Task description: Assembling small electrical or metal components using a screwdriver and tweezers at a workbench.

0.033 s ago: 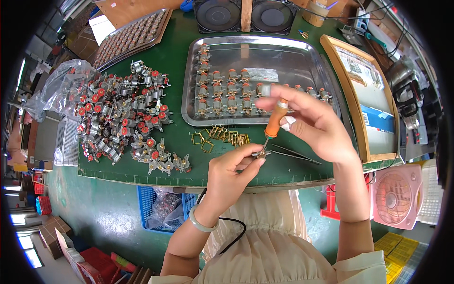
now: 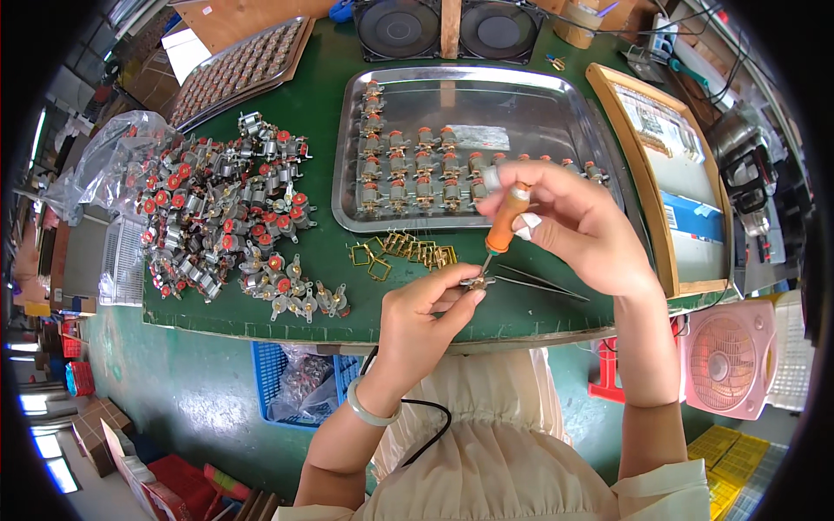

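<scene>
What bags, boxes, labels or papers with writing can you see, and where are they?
Clear plastic bag: far left on the table, crumpled, see-through.
Framed sheet: right of the metal tray, long wooden frame, pale printed paper with a blue patch.
White slip: inside the tray, small rectangle.
Second plastic bag: in a blue crate under the table, clear, holding small parts.

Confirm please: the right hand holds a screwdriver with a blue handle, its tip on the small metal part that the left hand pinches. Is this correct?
Not quite: the head view shows the handle of the screwdriver is orange, not blue. The right hand holds it, tip on the small metal part pinched by the left hand.
</scene>
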